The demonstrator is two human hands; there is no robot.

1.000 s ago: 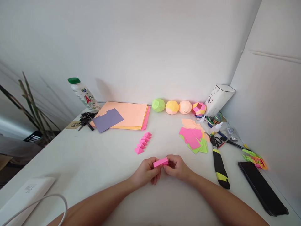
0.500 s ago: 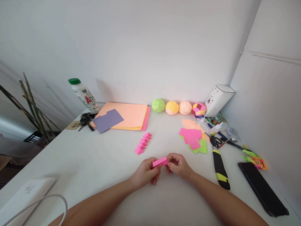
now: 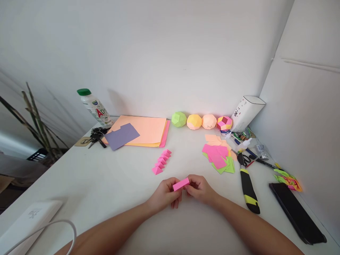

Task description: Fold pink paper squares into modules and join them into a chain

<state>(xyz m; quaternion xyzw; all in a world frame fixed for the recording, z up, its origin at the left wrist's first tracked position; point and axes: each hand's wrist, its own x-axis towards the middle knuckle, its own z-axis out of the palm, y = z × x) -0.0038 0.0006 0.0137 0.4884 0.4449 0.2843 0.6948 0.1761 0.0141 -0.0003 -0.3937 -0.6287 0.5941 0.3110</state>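
Observation:
A narrow folded strip of pink paper [image 3: 181,184] is held between my two hands, above the white table. My left hand [image 3: 166,193] pinches its left end between thumb and fingers. At the right end, the fingers of my right hand [image 3: 200,188] close on the paper, with the fingertips partly hidden behind it. Just beyond my left hand, several folded pink paper pieces [image 3: 162,162] stand in a slanting row. Loose pink paper pieces [image 3: 216,154] lie beyond my right hand, on top of green and peach ones.
Several faceted paper balls [image 3: 194,122] line the wall. Coloured sheets [image 3: 145,127] lie at back left beside a bottle [image 3: 97,108] and keys [image 3: 97,135]. At right are a utility knife [image 3: 249,191], a black case [image 3: 296,212] and a glue bottle [image 3: 243,145]. A white box [image 3: 29,223] with a cable lies front left.
The pink strip has turned slightly, so that its narrow flat face shows more evenly. My right hand has shifted a little left and nearer to me; my left hand has barely moved.

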